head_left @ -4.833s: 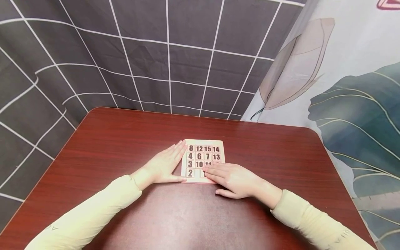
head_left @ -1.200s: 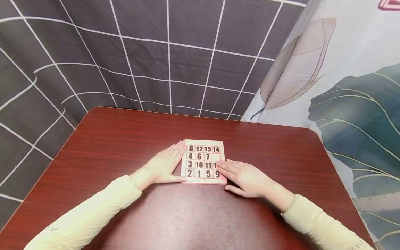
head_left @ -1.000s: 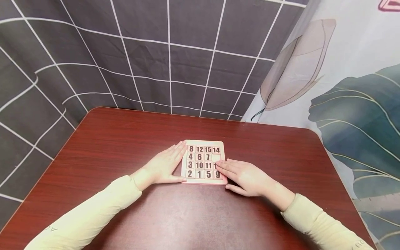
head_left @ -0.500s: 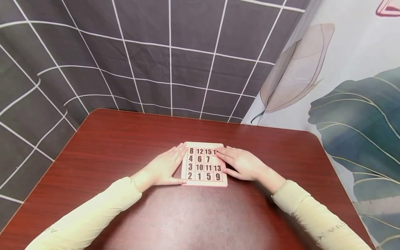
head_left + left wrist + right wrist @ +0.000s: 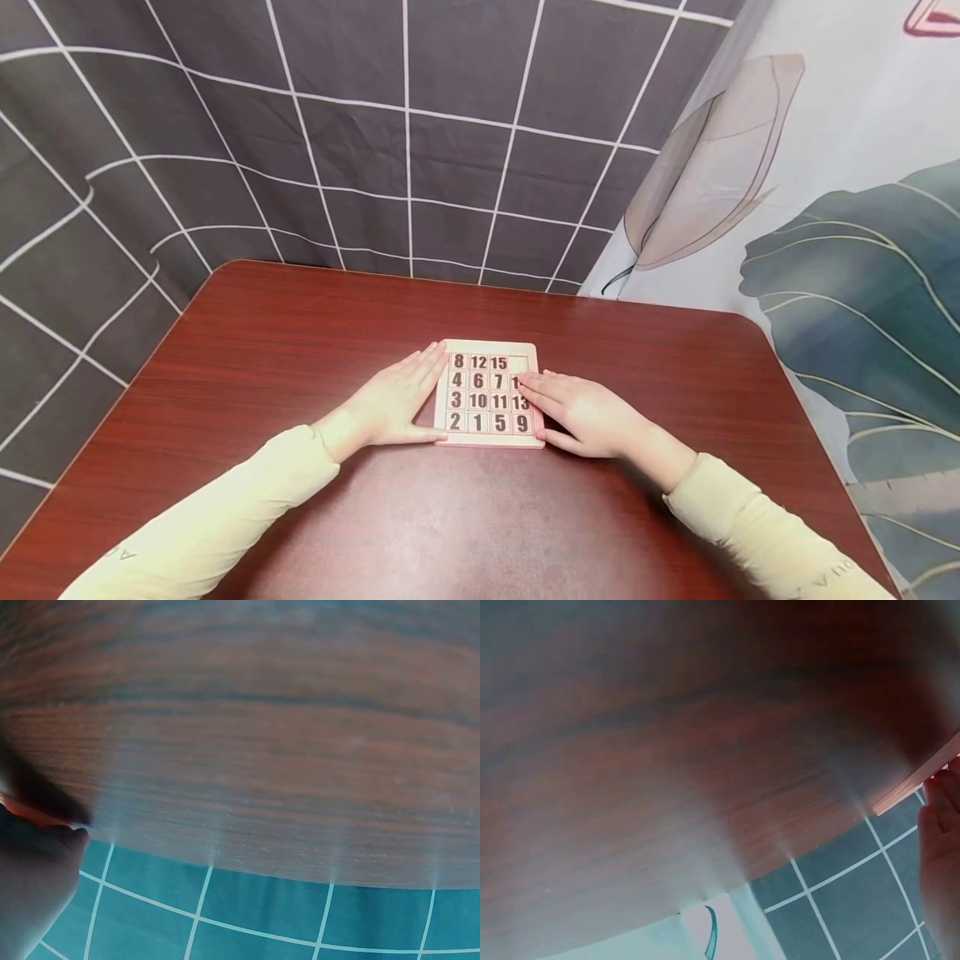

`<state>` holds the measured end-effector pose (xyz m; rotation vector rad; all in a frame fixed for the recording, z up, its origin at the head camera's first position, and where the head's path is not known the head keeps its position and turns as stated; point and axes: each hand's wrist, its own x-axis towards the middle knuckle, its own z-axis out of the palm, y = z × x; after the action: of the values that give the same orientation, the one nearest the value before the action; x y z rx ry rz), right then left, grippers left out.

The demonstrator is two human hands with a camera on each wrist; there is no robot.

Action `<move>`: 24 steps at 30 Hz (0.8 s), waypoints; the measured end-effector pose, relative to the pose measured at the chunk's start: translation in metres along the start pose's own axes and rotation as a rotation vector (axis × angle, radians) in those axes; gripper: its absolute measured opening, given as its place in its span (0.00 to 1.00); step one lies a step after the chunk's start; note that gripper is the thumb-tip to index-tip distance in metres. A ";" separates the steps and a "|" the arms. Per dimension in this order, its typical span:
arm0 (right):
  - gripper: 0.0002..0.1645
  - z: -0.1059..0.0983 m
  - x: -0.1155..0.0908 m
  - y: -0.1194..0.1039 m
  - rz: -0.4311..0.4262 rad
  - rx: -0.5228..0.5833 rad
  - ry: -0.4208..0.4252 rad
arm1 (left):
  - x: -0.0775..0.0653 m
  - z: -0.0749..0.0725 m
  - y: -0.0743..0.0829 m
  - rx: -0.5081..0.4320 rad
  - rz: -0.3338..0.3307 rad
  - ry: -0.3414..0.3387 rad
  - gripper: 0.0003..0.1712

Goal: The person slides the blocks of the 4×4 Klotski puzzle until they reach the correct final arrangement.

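A number sliding puzzle (image 5: 491, 348) lies flat on the table, its square tiles set in a pale frame. The gap is at the top right corner, beside the 15. My left hand (image 5: 393, 398) rests along the puzzle's left edge with straight fingers, the thumb at the bottom left corner. My right hand (image 5: 588, 415) touches the tile under the gap with straight fingertips and partly covers its number. Its thumb sits by the frame's right edge. In the right wrist view the edge of the puzzle (image 5: 911, 786) shows beside the fingers.
The reddish-brown wooden table (image 5: 315, 317) spreads around the puzzle. A dark grey curtain with white grid lines (image 5: 450, 158) hangs behind it and at the left. A pale curtain with leaf prints (image 5: 847, 350) hangs at the right.
The right hand slid several tiles: 1, 5 and 9 now fill the bottom row, 13 moved down, then the 14 came down from the top right corner. The left hand stayed put.
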<state>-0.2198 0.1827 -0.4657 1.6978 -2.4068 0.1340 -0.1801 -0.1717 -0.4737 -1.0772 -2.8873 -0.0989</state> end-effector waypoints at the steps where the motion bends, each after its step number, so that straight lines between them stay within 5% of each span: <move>1: 0.37 0.000 0.000 0.000 -0.001 0.003 0.004 | 0.000 0.000 0.000 0.000 0.001 0.001 0.67; 17: 0.36 0.004 0.037 0.011 0.030 0.028 -0.040 | -0.001 -0.001 0.001 -0.005 0.009 0.009 0.65; 24: 0.35 0.002 0.035 0.013 0.061 0.021 -0.081 | -0.001 -0.001 0.000 0.002 0.012 0.017 0.66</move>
<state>-0.2439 0.1549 -0.4599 1.6697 -2.5255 0.1022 -0.1793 -0.1719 -0.4729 -1.0878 -2.8647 -0.1045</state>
